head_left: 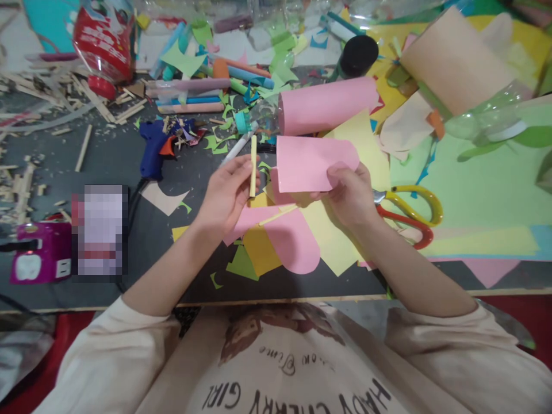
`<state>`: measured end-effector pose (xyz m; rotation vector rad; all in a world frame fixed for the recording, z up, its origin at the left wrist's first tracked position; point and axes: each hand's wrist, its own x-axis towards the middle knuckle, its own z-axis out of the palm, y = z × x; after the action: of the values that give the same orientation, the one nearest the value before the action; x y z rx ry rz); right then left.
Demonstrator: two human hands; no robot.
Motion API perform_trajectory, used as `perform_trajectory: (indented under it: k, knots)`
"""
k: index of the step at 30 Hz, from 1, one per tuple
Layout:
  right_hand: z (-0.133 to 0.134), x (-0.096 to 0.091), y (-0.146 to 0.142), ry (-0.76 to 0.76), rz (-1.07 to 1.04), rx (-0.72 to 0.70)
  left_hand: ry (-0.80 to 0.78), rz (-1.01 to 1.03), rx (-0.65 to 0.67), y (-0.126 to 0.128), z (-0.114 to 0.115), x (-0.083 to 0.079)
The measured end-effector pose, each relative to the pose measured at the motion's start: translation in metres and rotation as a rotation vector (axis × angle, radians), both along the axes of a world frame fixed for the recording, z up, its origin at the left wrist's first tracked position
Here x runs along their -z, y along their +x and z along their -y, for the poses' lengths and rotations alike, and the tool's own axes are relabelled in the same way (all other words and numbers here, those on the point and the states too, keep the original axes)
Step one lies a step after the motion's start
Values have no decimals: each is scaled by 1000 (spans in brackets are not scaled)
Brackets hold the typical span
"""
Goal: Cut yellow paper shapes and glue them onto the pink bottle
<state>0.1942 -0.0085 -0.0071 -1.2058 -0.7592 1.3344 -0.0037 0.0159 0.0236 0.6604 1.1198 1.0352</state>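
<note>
My left hand [235, 187] pinches a short pale yellow strip [253, 167], held upright between thumb and fingers. In my right hand [351, 192] is a pink paper piece [310, 164] with one rounded end, gripped near that end with the thumb on top. The strip stands just left of the paper's straight edge, apart from it. Below them lies another pink rounded paper piece [297, 247], with a thin yellow strip [278, 214] across its upper part. Behind my hands rests a clear plastic bottle wrapped in pink paper [330, 106], its teal cap pointing left.
Scissors [416, 215] with yellow and orange handles lie right of my right hand. A blue glue gun [153, 149] is at the left, near a purple box [41, 253]. A red-labelled bottle [103, 46], wooden sticks [84, 146] and paper scraps [185, 60] cover the back and left.
</note>
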Motion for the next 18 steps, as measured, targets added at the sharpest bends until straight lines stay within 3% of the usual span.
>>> perform_trajectory:
  k: [5, 9, 18]
  knots:
    - [4, -3, -6, -24, 9, -5, 88, 42, 54, 7, -4, 22]
    - [7, -3, -7, -29, 68, -8, 252, -49, 183, 0, -6, 36]
    - [9, -2, -5, -17, 116, -28, 233, -6, 258, -7, -5, 33]
